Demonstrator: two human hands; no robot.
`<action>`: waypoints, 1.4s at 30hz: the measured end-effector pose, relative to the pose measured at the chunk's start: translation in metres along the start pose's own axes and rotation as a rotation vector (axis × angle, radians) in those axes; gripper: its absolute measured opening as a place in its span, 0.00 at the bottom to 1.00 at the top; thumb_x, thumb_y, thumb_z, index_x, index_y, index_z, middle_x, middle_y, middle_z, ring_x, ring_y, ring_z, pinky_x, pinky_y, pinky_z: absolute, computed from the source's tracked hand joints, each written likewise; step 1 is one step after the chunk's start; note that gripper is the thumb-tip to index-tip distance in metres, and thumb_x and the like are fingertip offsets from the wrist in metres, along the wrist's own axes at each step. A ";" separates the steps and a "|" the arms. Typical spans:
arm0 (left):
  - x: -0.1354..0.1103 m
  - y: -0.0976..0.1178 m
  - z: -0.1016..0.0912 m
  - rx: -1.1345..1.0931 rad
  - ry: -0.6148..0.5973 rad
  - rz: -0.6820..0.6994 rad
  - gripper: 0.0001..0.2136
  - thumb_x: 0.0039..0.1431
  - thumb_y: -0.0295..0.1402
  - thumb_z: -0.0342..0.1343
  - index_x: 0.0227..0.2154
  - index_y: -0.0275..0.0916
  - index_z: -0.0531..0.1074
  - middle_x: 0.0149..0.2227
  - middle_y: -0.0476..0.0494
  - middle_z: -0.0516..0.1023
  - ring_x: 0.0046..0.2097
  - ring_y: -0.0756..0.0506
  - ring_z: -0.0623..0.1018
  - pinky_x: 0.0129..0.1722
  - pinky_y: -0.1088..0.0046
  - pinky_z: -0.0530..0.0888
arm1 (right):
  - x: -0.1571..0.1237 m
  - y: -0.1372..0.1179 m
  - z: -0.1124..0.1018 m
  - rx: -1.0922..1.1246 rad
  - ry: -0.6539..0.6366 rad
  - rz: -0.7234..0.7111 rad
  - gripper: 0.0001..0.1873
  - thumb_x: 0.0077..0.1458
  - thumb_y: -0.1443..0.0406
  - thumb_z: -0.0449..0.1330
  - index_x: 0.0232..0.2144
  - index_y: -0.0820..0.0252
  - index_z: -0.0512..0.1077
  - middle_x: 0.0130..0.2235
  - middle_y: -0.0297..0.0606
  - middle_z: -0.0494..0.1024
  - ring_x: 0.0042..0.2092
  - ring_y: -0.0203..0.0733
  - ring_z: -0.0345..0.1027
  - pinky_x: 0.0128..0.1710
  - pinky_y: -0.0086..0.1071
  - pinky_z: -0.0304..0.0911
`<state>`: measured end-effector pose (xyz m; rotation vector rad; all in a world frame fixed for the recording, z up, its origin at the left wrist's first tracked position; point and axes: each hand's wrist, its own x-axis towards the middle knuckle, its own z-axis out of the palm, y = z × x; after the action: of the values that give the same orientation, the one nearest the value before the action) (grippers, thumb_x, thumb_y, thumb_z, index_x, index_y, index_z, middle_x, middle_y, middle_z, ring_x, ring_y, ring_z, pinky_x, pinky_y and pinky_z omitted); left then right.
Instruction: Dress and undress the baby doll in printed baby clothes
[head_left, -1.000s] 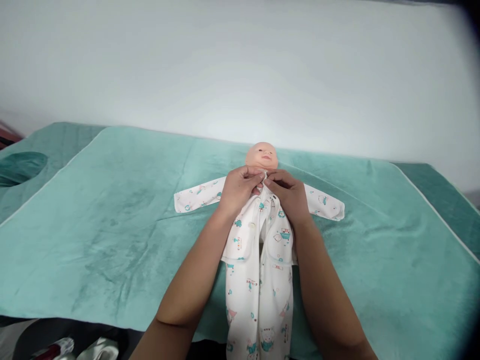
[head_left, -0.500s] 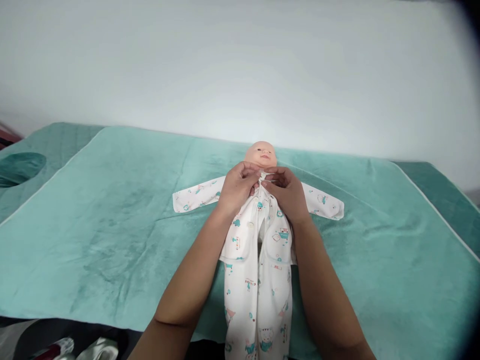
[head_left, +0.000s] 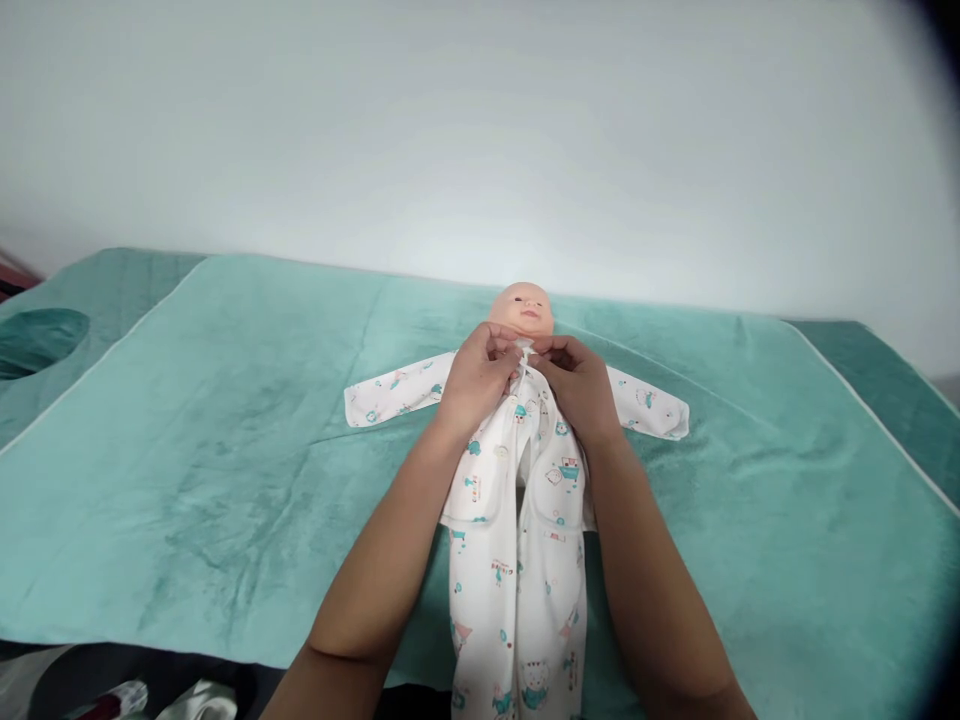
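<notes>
A baby doll [head_left: 523,304] lies on its back on a teal towel [head_left: 225,420], head toward the wall. It wears a white printed romper [head_left: 517,560] with sleeves spread to both sides. My left hand [head_left: 478,380] and my right hand [head_left: 574,385] meet at the romper's collar just under the doll's chin. Both hands have their fingers pinched on the collar's front edges. Lower down, the front of the romper gapes slightly at the chest.
The towel covers a teal padded bed with a round face hole [head_left: 37,340] at the far left. A plain white wall [head_left: 480,130] rises behind it. Crumpled packaging [head_left: 135,700] lies below the bed's near edge at bottom left.
Both hands stay at the collar, their fingers shifting slightly and drawing closer together under the doll's chin. The doll and romper have not moved.
</notes>
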<state>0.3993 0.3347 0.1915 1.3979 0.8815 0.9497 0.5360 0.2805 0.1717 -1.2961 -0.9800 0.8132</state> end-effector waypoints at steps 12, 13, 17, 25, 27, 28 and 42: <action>-0.017 0.037 -0.029 0.511 -0.249 0.055 0.07 0.62 0.36 0.52 0.32 0.40 0.72 0.26 0.52 0.71 0.29 0.50 0.69 0.29 0.74 0.64 | -0.035 -0.055 -0.008 -0.744 -0.208 -0.073 0.19 0.53 0.53 0.66 0.25 0.57 0.63 0.27 0.30 0.68 0.28 0.35 0.57 0.29 0.32 0.50; -0.020 0.043 -0.034 0.539 -0.331 0.031 0.08 0.62 0.37 0.52 0.32 0.40 0.72 0.26 0.52 0.71 0.28 0.51 0.70 0.29 0.74 0.64 | -0.040 -0.061 -0.009 -0.823 -0.255 -0.057 0.19 0.54 0.55 0.65 0.25 0.57 0.61 0.26 0.29 0.67 0.28 0.34 0.54 0.28 0.32 0.48; -0.027 0.057 -0.047 0.675 -0.519 0.018 0.08 0.61 0.38 0.55 0.30 0.41 0.73 0.28 0.52 0.74 0.29 0.50 0.71 0.27 0.74 0.63 | -0.045 -0.068 -0.017 -0.914 -0.310 -0.032 0.17 0.58 0.61 0.59 0.22 0.58 0.57 0.23 0.29 0.63 0.26 0.34 0.50 0.27 0.32 0.44; -0.027 0.054 -0.039 0.450 -0.527 0.011 0.06 0.62 0.36 0.55 0.32 0.39 0.71 0.28 0.50 0.72 0.29 0.51 0.71 0.27 0.75 0.68 | -0.024 -0.043 -0.029 -0.185 -0.407 0.103 0.20 0.60 0.52 0.60 0.25 0.60 0.64 0.25 0.28 0.59 0.27 0.31 0.51 0.27 0.29 0.47; -0.027 0.053 -0.037 0.335 -0.515 -0.053 0.07 0.62 0.37 0.55 0.34 0.39 0.71 0.30 0.49 0.74 0.31 0.50 0.74 0.30 0.74 0.72 | -0.024 -0.041 -0.026 -0.106 -0.396 0.106 0.21 0.59 0.51 0.62 0.25 0.60 0.65 0.24 0.28 0.58 0.26 0.30 0.48 0.26 0.28 0.45; -0.027 0.053 -0.036 0.297 -0.513 -0.080 0.08 0.62 0.38 0.55 0.34 0.38 0.71 0.30 0.48 0.74 0.31 0.50 0.75 0.31 0.73 0.74 | -0.024 -0.040 -0.024 -0.085 -0.400 0.112 0.21 0.59 0.51 0.62 0.25 0.60 0.65 0.24 0.28 0.58 0.26 0.30 0.48 0.25 0.28 0.45; -0.021 0.038 -0.032 0.068 -0.492 -0.143 0.09 0.57 0.37 0.63 0.32 0.36 0.73 0.29 0.48 0.76 0.30 0.51 0.77 0.30 0.73 0.79 | -0.019 -0.024 -0.042 0.015 -0.615 0.100 0.13 0.61 0.56 0.62 0.38 0.60 0.79 0.30 0.36 0.76 0.30 0.35 0.69 0.31 0.29 0.66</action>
<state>0.3608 0.3263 0.2288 1.5149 0.6323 0.4388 0.5665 0.2433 0.1928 -1.1034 -1.3903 1.3378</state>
